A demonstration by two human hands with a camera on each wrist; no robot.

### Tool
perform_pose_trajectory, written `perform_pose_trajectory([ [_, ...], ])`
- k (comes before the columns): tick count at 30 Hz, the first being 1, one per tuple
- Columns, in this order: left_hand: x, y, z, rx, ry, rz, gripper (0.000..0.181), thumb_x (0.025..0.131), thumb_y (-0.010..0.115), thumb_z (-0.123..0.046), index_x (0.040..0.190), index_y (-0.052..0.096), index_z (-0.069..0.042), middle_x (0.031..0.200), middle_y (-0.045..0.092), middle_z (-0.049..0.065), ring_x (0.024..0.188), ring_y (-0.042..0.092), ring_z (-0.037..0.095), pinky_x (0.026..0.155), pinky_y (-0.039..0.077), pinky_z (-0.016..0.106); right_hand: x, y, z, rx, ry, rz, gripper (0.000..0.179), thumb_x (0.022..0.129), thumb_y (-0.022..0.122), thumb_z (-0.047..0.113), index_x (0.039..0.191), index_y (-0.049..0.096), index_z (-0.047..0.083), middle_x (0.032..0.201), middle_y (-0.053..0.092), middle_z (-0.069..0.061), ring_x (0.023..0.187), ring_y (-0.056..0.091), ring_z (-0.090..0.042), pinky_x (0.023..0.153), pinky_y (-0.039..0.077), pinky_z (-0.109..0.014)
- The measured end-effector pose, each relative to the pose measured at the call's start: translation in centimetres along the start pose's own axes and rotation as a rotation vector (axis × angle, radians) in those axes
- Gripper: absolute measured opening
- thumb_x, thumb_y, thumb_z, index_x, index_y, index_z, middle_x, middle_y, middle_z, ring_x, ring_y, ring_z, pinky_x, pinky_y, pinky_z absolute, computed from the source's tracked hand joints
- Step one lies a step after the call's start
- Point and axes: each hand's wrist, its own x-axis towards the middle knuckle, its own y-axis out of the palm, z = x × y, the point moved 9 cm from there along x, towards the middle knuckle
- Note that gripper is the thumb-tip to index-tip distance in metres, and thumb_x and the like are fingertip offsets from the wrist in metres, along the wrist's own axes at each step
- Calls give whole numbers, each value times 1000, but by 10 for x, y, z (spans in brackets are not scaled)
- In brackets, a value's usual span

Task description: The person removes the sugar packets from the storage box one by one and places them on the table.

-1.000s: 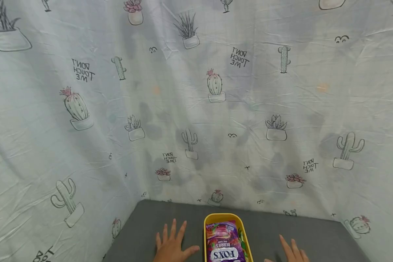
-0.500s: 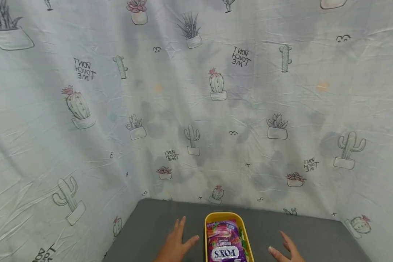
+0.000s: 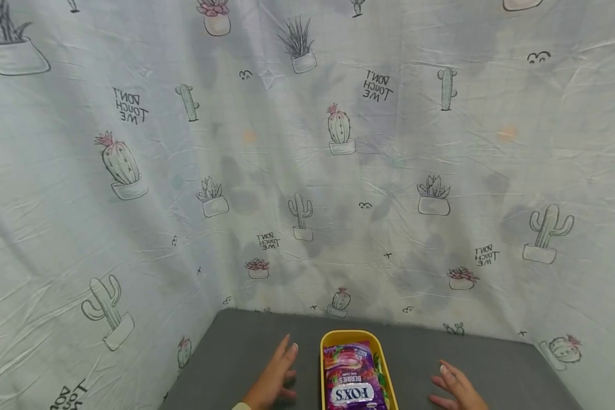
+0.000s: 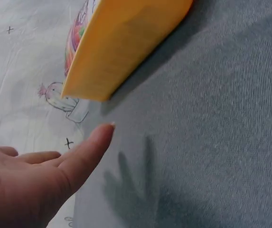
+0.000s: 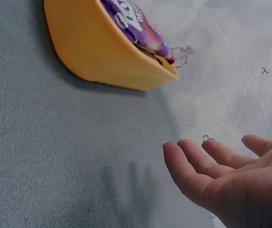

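A yellow plastic container [image 3: 385, 364] stands on the grey surface, its lower part cut off by the head view's bottom edge. In it lies a purple FOX'S berries candy bag [image 3: 349, 373], with something green [image 3: 381, 376] beside it that is mostly hidden. My left hand [image 3: 273, 377] hovers left of the container, apart from it, palm turned inward and holding nothing. On the other side my right hand [image 3: 458, 388] is also raised and empty, fingers relaxed and pointing toward the container. Both wrist views show a gap between the fingertips and the yellow wall [image 4: 121, 47].
Grey cloth covers the table [image 3: 420, 347] around the container. Behind and at both sides hangs a pale curtain [image 3: 307, 171] printed with cactus drawings and mirrored lettering. Hand shadows fall on the cloth.
Both hands have turned: the left, earlier spread with its back up, is now on edge with the palm inward. The right has rotated likewise. The container and bag stay put.
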Motion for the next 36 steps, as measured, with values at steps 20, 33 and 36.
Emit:
perform_pose_trajectory([
  [20, 20, 45, 57, -154, -185, 202, 107, 102, 74, -47, 171, 8, 1, 163, 26, 45, 139, 43, 64, 96, 47, 80, -51, 99, 64, -19, 11, -18, 109, 111, 32, 69, 161, -6, -20, 159, 10, -55, 132, 51, -63, 100, 50, -70],
  [33, 0, 69, 30, -285, -160, 204, 93, 90, 58, 14, 169, 9, 11, 159, 43, 35, 126, 61, 47, 98, 55, 61, -44, 130, 69, 28, 19, 89, 107, 110, 33, 71, 166, -8, -11, 164, 15, -50, 134, 48, -66, 95, 53, -71],
  [36, 1, 71, 37, -303, -155, 210, 93, 89, 56, 19, 170, 11, 9, 156, 48, 33, 122, 64, 44, 97, 56, 60, -42, 137, 69, 35, 32, 119, 108, 110, 31, 72, 166, -9, -11, 163, 13, -51, 135, 46, -67, 96, 52, -72],
])
